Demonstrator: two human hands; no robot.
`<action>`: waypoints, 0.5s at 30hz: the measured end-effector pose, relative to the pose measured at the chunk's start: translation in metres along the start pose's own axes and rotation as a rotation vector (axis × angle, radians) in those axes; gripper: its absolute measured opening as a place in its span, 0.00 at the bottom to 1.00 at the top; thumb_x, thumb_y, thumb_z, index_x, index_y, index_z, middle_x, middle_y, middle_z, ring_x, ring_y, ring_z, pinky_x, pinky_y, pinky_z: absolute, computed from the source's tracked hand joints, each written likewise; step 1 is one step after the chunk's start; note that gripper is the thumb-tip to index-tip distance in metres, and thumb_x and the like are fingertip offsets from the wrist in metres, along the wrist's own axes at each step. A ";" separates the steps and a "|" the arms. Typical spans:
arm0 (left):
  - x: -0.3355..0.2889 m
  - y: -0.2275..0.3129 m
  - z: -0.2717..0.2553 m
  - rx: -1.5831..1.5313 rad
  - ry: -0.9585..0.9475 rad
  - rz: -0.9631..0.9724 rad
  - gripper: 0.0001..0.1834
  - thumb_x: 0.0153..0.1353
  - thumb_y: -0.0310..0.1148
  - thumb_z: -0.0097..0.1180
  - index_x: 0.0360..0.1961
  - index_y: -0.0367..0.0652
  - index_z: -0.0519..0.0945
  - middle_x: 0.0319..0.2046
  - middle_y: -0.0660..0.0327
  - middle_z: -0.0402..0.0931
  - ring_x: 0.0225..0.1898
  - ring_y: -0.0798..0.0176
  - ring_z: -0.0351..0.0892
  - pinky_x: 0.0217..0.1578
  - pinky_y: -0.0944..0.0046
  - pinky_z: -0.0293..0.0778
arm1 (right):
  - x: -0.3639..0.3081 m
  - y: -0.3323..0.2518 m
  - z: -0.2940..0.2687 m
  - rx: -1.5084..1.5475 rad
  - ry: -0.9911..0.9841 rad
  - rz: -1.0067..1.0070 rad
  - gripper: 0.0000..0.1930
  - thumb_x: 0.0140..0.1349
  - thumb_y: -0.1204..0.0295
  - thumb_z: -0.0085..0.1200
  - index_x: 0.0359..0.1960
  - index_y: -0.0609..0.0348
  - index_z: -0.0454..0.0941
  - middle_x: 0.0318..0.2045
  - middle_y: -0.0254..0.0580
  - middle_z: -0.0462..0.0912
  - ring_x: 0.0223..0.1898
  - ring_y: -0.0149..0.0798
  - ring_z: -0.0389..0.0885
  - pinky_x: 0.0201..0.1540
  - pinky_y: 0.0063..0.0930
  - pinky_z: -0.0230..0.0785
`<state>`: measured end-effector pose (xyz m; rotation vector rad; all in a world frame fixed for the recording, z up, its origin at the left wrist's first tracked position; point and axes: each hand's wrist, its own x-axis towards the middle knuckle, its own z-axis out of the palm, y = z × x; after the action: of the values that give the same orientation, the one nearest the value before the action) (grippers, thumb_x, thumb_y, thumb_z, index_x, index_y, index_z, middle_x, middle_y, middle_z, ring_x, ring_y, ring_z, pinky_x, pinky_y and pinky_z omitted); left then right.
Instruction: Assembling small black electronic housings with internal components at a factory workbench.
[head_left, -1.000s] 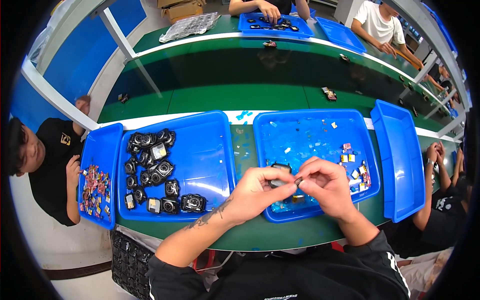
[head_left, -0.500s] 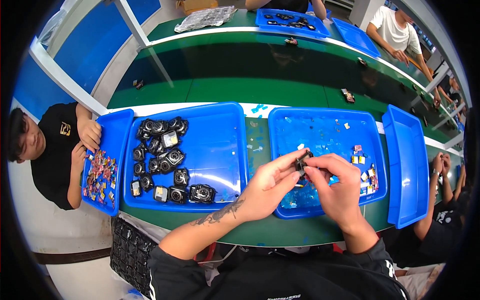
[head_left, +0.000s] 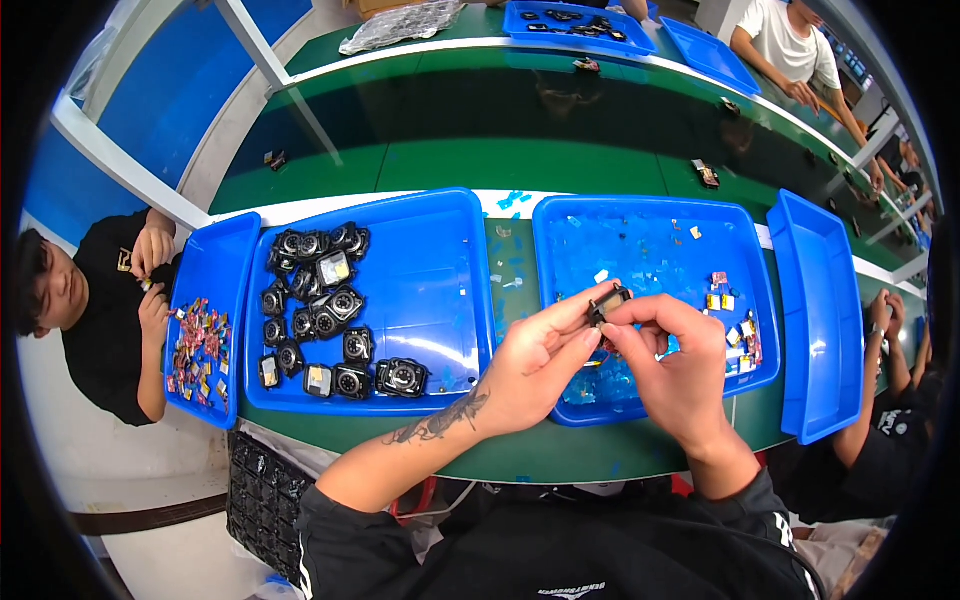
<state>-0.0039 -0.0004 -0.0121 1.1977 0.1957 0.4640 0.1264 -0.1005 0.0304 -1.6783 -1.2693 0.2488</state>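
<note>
- Your hands are close together, both at one small black watch case (head_left: 611, 300).
- Your left hand (head_left: 535, 365) grips the case between thumb and fingers, tilted up toward you.
- Your right hand (head_left: 675, 365) has thumb and forefinger pinched at the near end of the case; the fingertips partly hide what lies there.
- The case is in the air above a blue tray (head_left: 742, 262) strewn with clear and blue scraps, with small loose parts (head_left: 742, 335) along its right side.
- To your left, a large tray (head_left: 425, 270) holds a cluster of black cases (head_left: 326, 318), mostly along its left side.
- Beyond it, a narrow tray (head_left: 195, 270) holds a pile of small colourful pieces (head_left: 203, 345).
- On your right, another narrow tray (head_left: 822, 330) sits on the green bench (head_left: 505, 450).
</note>
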 end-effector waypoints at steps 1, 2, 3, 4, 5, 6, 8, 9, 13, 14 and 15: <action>0.000 0.000 0.000 0.007 0.003 -0.014 0.25 0.70 0.22 0.43 0.68 0.34 0.59 0.59 0.53 0.69 0.60 0.65 0.69 0.59 0.66 0.67 | 0.000 0.000 0.001 0.008 0.010 -0.003 0.05 0.53 0.82 0.62 0.29 0.63 0.79 0.25 0.40 0.82 0.17 0.29 0.71 0.20 0.22 0.62; 0.000 0.000 0.000 0.008 0.003 -0.015 0.25 0.70 0.22 0.43 0.68 0.34 0.59 0.59 0.53 0.69 0.60 0.65 0.69 0.59 0.66 0.67 | 0.000 0.000 0.001 0.009 0.011 -0.002 0.05 0.53 0.82 0.62 0.29 0.63 0.79 0.25 0.40 0.82 0.17 0.29 0.71 0.20 0.22 0.62; 0.000 0.000 0.000 0.011 0.006 -0.015 0.25 0.70 0.22 0.43 0.68 0.34 0.59 0.59 0.53 0.70 0.60 0.65 0.69 0.59 0.66 0.67 | 0.000 0.000 0.001 0.010 0.010 0.016 0.05 0.52 0.82 0.63 0.29 0.63 0.79 0.25 0.40 0.82 0.17 0.29 0.71 0.20 0.22 0.62; 0.000 0.000 0.000 0.015 0.011 -0.014 0.25 0.70 0.22 0.43 0.68 0.34 0.59 0.59 0.53 0.70 0.60 0.65 0.69 0.59 0.66 0.68 | 0.000 0.000 0.001 0.011 0.007 0.034 0.05 0.52 0.81 0.63 0.29 0.63 0.79 0.24 0.40 0.82 0.17 0.29 0.70 0.20 0.22 0.61; 0.000 -0.001 0.000 0.015 0.011 -0.015 0.25 0.70 0.22 0.43 0.68 0.34 0.59 0.59 0.53 0.70 0.60 0.65 0.69 0.59 0.66 0.68 | 0.001 0.001 0.001 0.012 0.007 0.034 0.05 0.52 0.81 0.63 0.29 0.63 0.79 0.24 0.40 0.82 0.17 0.29 0.70 0.20 0.22 0.61; -0.001 -0.002 0.000 0.044 0.015 -0.001 0.25 0.70 0.22 0.43 0.68 0.35 0.59 0.59 0.54 0.70 0.59 0.66 0.70 0.58 0.66 0.68 | 0.001 0.002 0.000 0.004 -0.014 0.037 0.05 0.52 0.81 0.63 0.29 0.63 0.79 0.24 0.39 0.82 0.16 0.29 0.69 0.19 0.22 0.60; -0.001 -0.002 0.000 0.070 0.015 0.011 0.25 0.70 0.23 0.43 0.68 0.35 0.59 0.60 0.54 0.70 0.59 0.66 0.70 0.58 0.66 0.68 | 0.002 0.001 0.000 -0.006 -0.033 0.042 0.05 0.52 0.81 0.64 0.29 0.63 0.79 0.24 0.39 0.82 0.15 0.28 0.68 0.18 0.22 0.59; -0.002 -0.002 0.000 0.086 0.015 0.003 0.25 0.70 0.23 0.43 0.68 0.35 0.59 0.60 0.54 0.70 0.59 0.67 0.70 0.58 0.67 0.68 | 0.003 0.000 0.000 -0.016 -0.031 0.029 0.06 0.51 0.80 0.64 0.28 0.62 0.79 0.23 0.38 0.81 0.16 0.29 0.67 0.19 0.23 0.60; -0.003 0.000 0.001 0.141 0.018 0.007 0.25 0.71 0.24 0.42 0.68 0.35 0.60 0.59 0.54 0.70 0.58 0.68 0.70 0.57 0.67 0.68 | 0.005 0.001 -0.001 -0.142 0.005 -0.100 0.08 0.48 0.80 0.66 0.23 0.61 0.76 0.22 0.37 0.78 0.20 0.31 0.69 0.24 0.24 0.62; -0.004 0.000 0.001 0.141 0.019 0.005 0.25 0.71 0.24 0.42 0.68 0.35 0.60 0.59 0.54 0.70 0.58 0.68 0.70 0.57 0.67 0.68 | 0.005 0.001 -0.003 -0.141 0.004 -0.098 0.08 0.48 0.80 0.66 0.23 0.61 0.76 0.22 0.37 0.78 0.20 0.31 0.69 0.24 0.24 0.62; -0.003 0.001 0.000 0.146 0.006 -0.009 0.24 0.70 0.24 0.43 0.67 0.35 0.61 0.59 0.54 0.70 0.59 0.67 0.70 0.57 0.67 0.68 | 0.005 -0.001 -0.007 -0.195 0.025 -0.089 0.09 0.47 0.81 0.66 0.23 0.60 0.75 0.23 0.38 0.78 0.22 0.33 0.70 0.25 0.25 0.63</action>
<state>-0.0073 -0.0015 -0.0111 1.3374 0.2431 0.4509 0.1327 -0.1001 0.0366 -1.7774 -1.3818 0.0508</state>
